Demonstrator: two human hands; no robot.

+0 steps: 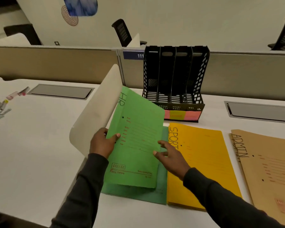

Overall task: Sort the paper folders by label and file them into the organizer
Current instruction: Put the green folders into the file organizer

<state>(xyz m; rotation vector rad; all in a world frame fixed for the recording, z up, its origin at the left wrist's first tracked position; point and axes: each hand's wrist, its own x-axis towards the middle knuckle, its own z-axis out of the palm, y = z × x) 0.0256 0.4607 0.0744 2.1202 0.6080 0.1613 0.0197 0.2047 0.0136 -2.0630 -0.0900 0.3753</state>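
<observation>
Organizer: black organizer (174, 76), four upright slots with their slatted floors in view, at the back of the worktop (31, 145); pink and yellow labels (182, 115) along its front.
HR folder: green HR folder (138, 137), lifted and tilted over a darker green folder (161, 191) lying flat.
Left grip: left hand (102, 143) pinches the HR folder's left edge, thumb on the front.
Right grip: right hand (171, 157) has straight fingers, tips touching the HR folder's right edge.
Room: curved white divider (97, 109) just left; yellow SPORT folder (204, 158) just right, brown ADMIN folder (270, 170) beyond a narrow strip.
Count: four folder colours, four slots.
</observation>
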